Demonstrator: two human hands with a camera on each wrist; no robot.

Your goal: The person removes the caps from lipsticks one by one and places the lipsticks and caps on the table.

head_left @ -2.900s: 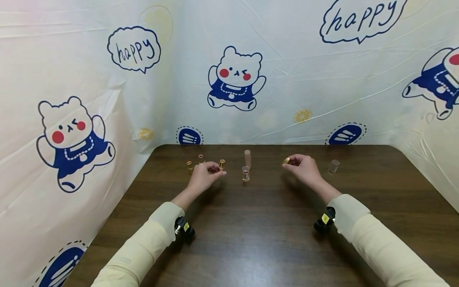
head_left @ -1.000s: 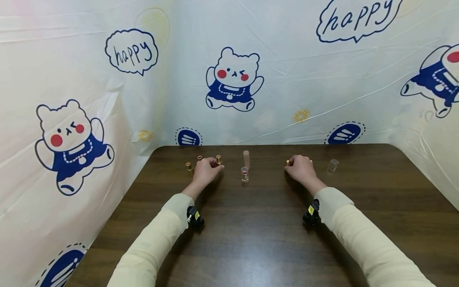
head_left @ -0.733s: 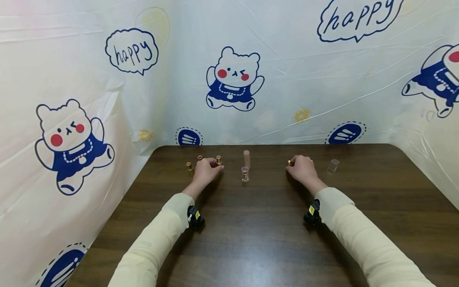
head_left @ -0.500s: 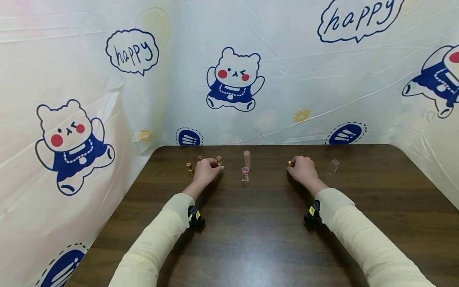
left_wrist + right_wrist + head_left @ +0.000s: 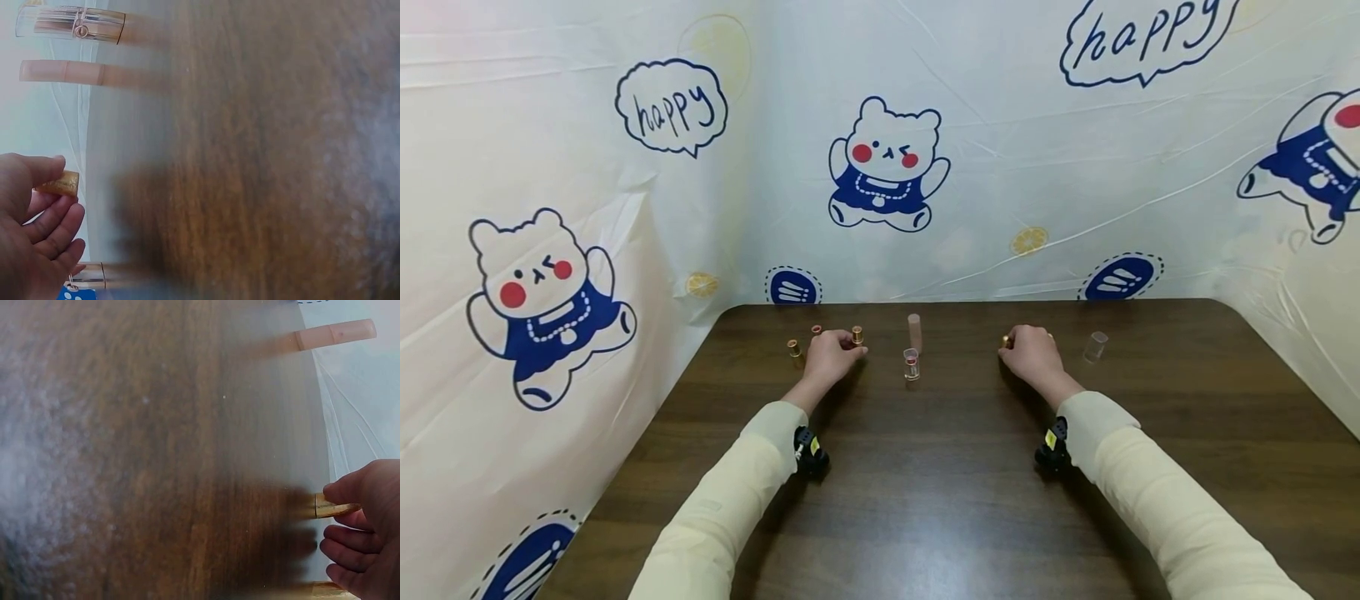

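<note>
My left hand (image 5: pixel 827 358) pinches a short gold lipstick tube (image 5: pixel 857 336) between thumb and fingers at the back left of the table. In the left wrist view that tube (image 5: pixel 62 183) appears raised off the wood, with the other fingers loosely bent. My right hand (image 5: pixel 1033 354) pinches another gold lipstick tube (image 5: pixel 325 505), low at the tabletop; in the head view only its tip (image 5: pixel 1006 342) shows. Left of the left hand stand a gold lipstick tube (image 5: pixel 794 348) and a reddish-topped one (image 5: pixel 816 331), partly hidden. A second gold piece (image 5: pixel 328 590) lies beyond the right fingers, mostly hidden.
Between the hands stand a pink tube (image 5: pixel 914 333) and, nearer, a clear-capped lipstick (image 5: pixel 912 365). A clear cap (image 5: pixel 1095 347) stands right of the right hand. The brown wooden table (image 5: pixel 925 483) ends at a printed backdrop (image 5: pixel 880 267).
Since about three seconds ago, my right hand has brought its tilted gold tube down to the table, and my left hand has shifted slightly back. Over the last second, both hands stay nearly still.
</note>
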